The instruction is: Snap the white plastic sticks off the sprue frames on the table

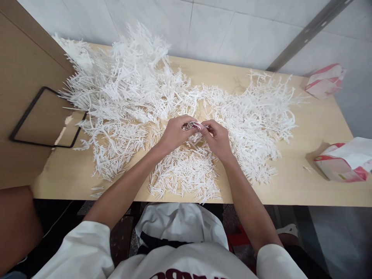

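Observation:
My left hand (178, 133) and my right hand (217, 140) meet over the middle of the table, fingers pinched round a small white branched plastic piece (195, 125). Its ends are partly hidden by my fingers. Below my wrists lies a spread of short thin white sticks (186, 170). To the left rises a tall tangled heap of white branched plastic pieces (124, 81), and on the right is a lower heap of similar branched pieces (261, 108), with loose sticks along its near side.
A cardboard box (26, 69) with a black-rimmed handle hole stands at the left. Two red-and-white paper packets (325, 80) (344, 162) are at the right of the wooden table (308, 170). Behind it are a tiled wall (221, 27) and a slotted metal post (308, 33).

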`<action>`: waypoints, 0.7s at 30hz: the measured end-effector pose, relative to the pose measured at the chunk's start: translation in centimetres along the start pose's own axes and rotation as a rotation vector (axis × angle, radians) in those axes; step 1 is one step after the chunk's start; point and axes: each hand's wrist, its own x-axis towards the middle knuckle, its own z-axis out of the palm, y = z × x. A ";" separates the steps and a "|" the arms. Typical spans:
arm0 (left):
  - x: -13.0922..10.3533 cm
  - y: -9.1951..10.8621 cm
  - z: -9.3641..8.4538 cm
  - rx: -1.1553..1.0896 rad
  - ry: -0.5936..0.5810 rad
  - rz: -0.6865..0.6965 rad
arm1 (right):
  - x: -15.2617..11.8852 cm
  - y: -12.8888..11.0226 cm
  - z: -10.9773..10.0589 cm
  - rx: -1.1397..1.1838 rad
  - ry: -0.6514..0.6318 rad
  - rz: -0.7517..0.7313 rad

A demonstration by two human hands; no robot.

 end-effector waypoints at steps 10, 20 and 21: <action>-0.3 0.3 0.6 0.246 -0.007 0.030 | -0.7 0.5 1.4 -0.482 0.214 -0.228; -0.1 -1.6 1.1 0.055 0.038 -0.021 | 0.2 1.3 -1.4 -0.216 0.406 -0.004; 0.0 -1.6 1.1 0.026 0.039 -0.019 | 0.2 1.1 -1.3 -0.181 0.361 0.001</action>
